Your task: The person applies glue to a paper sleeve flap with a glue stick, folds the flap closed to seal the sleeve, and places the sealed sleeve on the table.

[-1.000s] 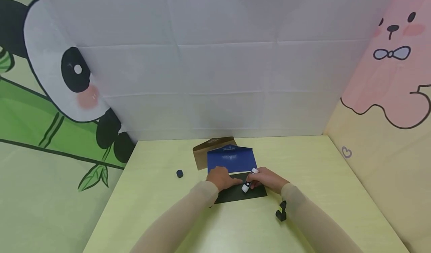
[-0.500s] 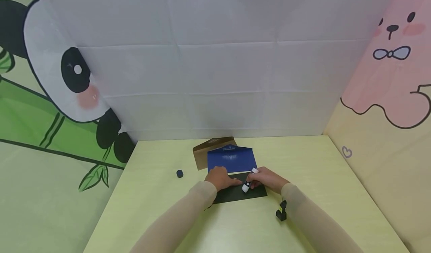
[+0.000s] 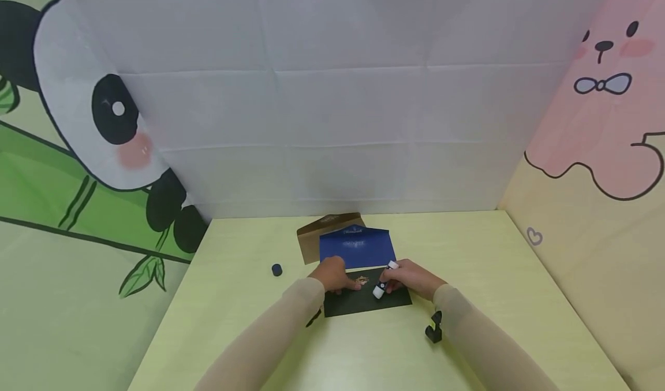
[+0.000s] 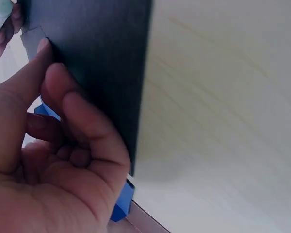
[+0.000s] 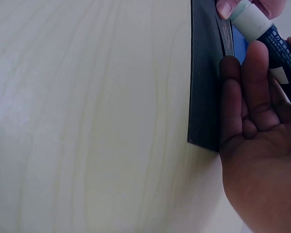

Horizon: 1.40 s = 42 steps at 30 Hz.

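The left hand [image 3: 331, 275], fingers loosely bent, is resting on the left part of the dark envelope [image 3: 361, 305], which is lying lengthwise left to right. Over its right part, the right hand [image 3: 410, 278] is gripping a tilted glue stick [image 3: 379, 291], white end toward the person.

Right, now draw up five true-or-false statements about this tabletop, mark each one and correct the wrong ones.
1. The right grip holds the glue stick. True.
2. The blue envelope partly covers the brown envelope. True.
3. The navy cap sits on the blue envelope. False: it lies on the table, left of the envelopes.
4. The left grip touches the dark envelope. True.
5. The brown envelope is nearest the person. False: the dark envelope is.
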Each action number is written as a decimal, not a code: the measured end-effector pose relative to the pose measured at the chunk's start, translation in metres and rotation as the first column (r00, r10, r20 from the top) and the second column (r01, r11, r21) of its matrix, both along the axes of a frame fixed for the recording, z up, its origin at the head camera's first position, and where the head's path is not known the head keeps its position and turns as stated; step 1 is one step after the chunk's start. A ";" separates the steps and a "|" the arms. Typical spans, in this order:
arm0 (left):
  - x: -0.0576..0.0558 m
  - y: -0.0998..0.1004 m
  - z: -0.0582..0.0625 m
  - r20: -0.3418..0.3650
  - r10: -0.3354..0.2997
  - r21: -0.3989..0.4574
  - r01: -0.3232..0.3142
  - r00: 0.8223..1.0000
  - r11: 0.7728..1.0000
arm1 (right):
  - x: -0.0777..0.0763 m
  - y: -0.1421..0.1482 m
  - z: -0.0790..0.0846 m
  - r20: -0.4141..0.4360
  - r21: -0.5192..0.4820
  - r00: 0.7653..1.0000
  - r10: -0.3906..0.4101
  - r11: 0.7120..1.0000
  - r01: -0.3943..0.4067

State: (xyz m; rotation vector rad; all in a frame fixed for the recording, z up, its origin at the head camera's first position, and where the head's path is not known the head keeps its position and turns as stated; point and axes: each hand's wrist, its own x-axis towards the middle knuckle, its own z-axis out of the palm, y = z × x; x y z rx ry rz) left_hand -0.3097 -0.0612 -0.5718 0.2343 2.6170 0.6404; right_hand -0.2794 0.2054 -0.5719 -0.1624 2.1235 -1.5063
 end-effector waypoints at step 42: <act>0.008 -0.002 -0.023 0.062 -0.002 0.029 0.000 0.998 1.000 | 0.022 0.013 -0.001 0.009 -0.027 0.999 0.052 0.998 -0.052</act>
